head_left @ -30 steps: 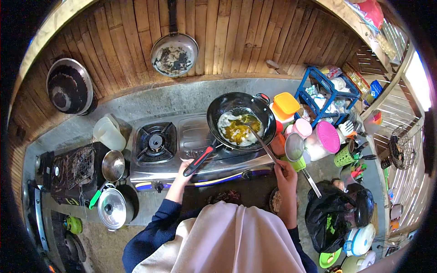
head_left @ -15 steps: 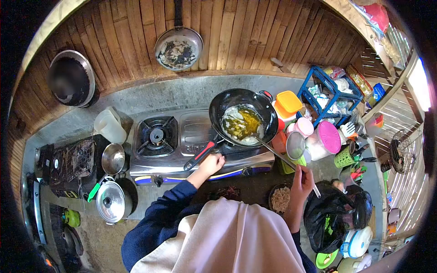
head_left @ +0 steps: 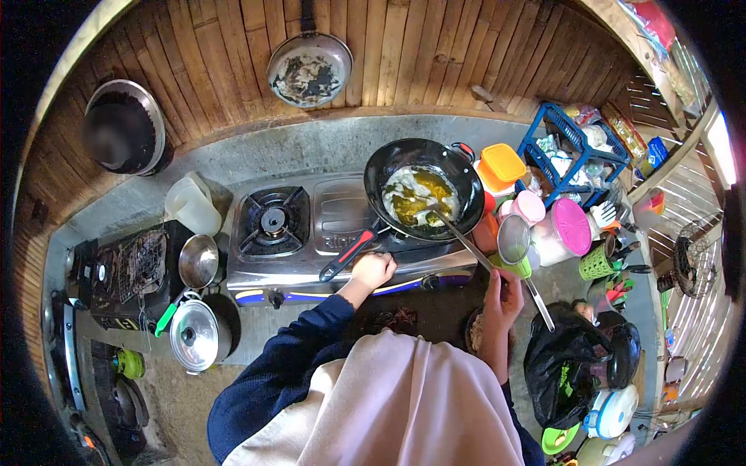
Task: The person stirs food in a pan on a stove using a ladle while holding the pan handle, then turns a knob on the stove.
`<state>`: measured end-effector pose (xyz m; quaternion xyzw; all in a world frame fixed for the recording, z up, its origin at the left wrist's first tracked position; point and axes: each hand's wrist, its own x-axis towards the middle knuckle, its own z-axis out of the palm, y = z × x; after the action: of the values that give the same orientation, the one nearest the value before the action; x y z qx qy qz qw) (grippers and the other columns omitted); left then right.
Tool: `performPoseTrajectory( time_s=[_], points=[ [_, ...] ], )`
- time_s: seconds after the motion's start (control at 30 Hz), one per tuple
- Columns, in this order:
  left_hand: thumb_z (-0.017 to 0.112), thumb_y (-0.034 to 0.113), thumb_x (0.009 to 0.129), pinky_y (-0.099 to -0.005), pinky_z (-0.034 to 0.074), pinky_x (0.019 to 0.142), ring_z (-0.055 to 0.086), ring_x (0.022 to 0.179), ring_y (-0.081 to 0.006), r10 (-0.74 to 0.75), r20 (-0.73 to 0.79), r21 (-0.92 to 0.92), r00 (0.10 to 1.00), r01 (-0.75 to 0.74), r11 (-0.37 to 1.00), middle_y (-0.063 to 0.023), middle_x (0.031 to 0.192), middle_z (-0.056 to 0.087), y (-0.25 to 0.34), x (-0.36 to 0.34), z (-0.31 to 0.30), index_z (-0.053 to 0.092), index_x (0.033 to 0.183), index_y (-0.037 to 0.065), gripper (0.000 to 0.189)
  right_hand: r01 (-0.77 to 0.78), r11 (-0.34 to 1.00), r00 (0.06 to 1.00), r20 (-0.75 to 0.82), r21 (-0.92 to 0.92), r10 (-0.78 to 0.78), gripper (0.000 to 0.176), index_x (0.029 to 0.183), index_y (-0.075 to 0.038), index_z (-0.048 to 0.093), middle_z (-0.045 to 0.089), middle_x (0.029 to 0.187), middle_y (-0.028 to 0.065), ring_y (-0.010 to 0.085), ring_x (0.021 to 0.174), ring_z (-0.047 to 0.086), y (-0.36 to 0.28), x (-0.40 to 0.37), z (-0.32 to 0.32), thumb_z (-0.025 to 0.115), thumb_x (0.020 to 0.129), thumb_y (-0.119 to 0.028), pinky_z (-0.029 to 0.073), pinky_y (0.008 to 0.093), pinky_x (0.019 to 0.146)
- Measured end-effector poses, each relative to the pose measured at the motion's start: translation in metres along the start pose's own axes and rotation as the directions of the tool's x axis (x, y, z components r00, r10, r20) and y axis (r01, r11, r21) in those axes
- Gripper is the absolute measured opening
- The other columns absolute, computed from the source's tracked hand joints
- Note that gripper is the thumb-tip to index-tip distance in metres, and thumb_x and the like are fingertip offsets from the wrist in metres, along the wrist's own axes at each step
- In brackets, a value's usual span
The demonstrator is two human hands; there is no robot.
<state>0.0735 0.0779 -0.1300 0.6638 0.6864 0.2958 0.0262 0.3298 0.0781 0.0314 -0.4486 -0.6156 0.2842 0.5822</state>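
- Spatula [head_left: 466, 242], long metal shaft; half a second ago its blade lay at the near rim of the wok, now it sits further in, on the food
- Right hand [head_left: 503, 299]; fingers clenched round the spatula's shaft near its outer end; hand now drawn closer to the stove than before
- Left hand [head_left: 373, 270]; a second ago it gripped the end of the wok's handle; now it lies further right, on the stove's front edge just beside that handle; fingers curled under; whether they touch the handle cannot be told
- Wok [head_left: 424, 186], black and round, with a black and red handle [head_left: 350, 255] pointing to the front left; stands on the right burner as before
- Food [head_left: 412, 198] in the wok; white patches with yellow-green pieces in glossy oil; it covers the bottom
- Stove [head_left: 334, 225], steel, two burners, at the middle of the bench [head_left: 311, 151]; left burner [head_left: 272, 221] bare
- Strainer [head_left: 513, 239], just right of the stove, beside the spatula's shaft
- Lidded pot [head_left: 194, 335], at the bench's front left edge
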Motion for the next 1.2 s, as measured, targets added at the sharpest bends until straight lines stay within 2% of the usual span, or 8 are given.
performPoseTrajectory(
  time_s=[0.23,0.4,0.57,0.7,0.77,0.97,1.07,1.2],
  points=[
    [0.049,0.029,0.082,-0.044,0.05,0.059,0.061,0.059,-0.0335,0.026,0.017,0.042,1.0,-0.027,0.999,-0.0167,0.064,0.062,0.0,0.002,0.002,0.059,0.068,0.005,0.03,-0.086,0.993,0.994,0.079,0.081,0.079,0.011,0.095,0.001,0.061,0.056,0.071,-0.0012,0.0022,0.055,0.047,0.007,-0.005,0.014,0.059,0.087,-0.005,0.038,0.0167,0.049],
    [0.048,0.028,0.083,-0.0419,0.051,0.06,0.062,0.06,-0.0303,0.02,0.023,0.098,1.0,-0.022,0.995,-0.0146,0.065,0.063,0.004,0.001,0.0,0.059,0.068,0.006,0.029,-0.211,0.971,0.95,0.255,0.109,0.178,0.024,0.11,0.001,0.058,0.057,0.073,0.0003,0.0032,0.052,0.049,0.01,-0.004,0.025,0.059,0.088,-0.009,0.039,0.0178,0.045],
    [0.047,0.029,0.083,-0.0409,0.051,0.06,0.063,0.061,-0.0276,-0.004,0.042,0.163,0.999,-0.003,0.987,-0.0123,0.065,0.064,0.004,0.001,0.002,0.058,0.068,0.007,0.029,-0.267,0.964,0.904,0.351,0.019,0.243,0.027,0.112,-0.005,0.059,0.058,0.069,0.0021,0.005,0.05,0.05,0.019,0.004,0.038,0.06,0.085,-0.007,0.041,0.0219,0.046],
    [0.047,0.029,0.083,-0.0407,0.051,0.06,0.063,0.061,-0.0276,0.005,0.029,0.159,1.0,-0.01,0.987,-0.0121,0.066,0.064,0.004,0.002,0.002,0.058,0.068,0.007,0.029,-0.157,0.987,0.924,0.346,-0.046,0.163,0.028,0.112,-0.004,0.059,0.059,0.075,0.0035,0.0052,0.057,0.051,0.04,0.015,0.049,0.06,0.084,-0.006,0.042,0.0207,0.049],
    [0.047,0.029,0.083,-0.0402,0.051,0.059,0.063,0.061,-0.0275,0.014,0.026,0.176,1.0,-0.018,0.984,-0.0121,0.066,0.064,0.003,0.002,0.003,0.058,0.068,0.007,0.029,0.001,0.999,0.958,0.286,-0.049,0.013,0.029,0.113,-0.002,0.058,0.059,0.083,0.0046,0.0058,0.067,0.052,0.049,0.023,0.055,0.06,0.084,-0.005,0.043,0.0204,0.056],
    [0.047,0.03,0.084,-0.0413,0.051,0.062,0.062,0.062,-0.0302,-0.01,0.032,0.142,0.999,0.006,0.99,-0.0143,0.066,0.063,0.004,-0.001,0.003,0.059,0.07,0.006,0.03,-0.01,0.996,0.925,0.378,-0.087,0.043,0.029,0.113,0.0,0.057,0.063,0.092,0.0089,0.0118,0.079,0.058,0.036,0.049,0.064,0.061,0.085,-0.008,0.046,0.0241,0.072],
    [0.048,0.03,0.084,-0.0406,0.051,0.062,0.063,0.063,-0.03,-0.002,0.005,0.163,1.0,0.002,0.987,-0.0138,0.067,0.064,0.003,0.0,0.004,0.06,0.069,0.006,0.03,-0.074,0.996,0.913,0.398,-0.041,0.085,0.03,0.113,0.0,0.057,0.064,0.093,0.0103,0.0134,0.083,0.059,0.053,0.056,0.073,0.062,0.085,-0.01,0.046,0.0256,0.075],
    [0.049,0.031,0.083,-0.0407,0.051,0.061,0.062,0.062,-0.0296,-0.001,0.0,0.178,1.0,0.001,0.984,-0.0134,0.066,0.064,0.003,0.002,0.004,0.059,0.068,0.007,0.03,-0.031,0.998,0.915,0.4,-0.058,0.051,0.031,0.113,0.001,0.058,0.065,0.093,0.0106,0.013,0.084,0.059,0.046,0.054,0.062,0.063,0.085,-0.012,0.046,0.0255,0.075]
  ],
)
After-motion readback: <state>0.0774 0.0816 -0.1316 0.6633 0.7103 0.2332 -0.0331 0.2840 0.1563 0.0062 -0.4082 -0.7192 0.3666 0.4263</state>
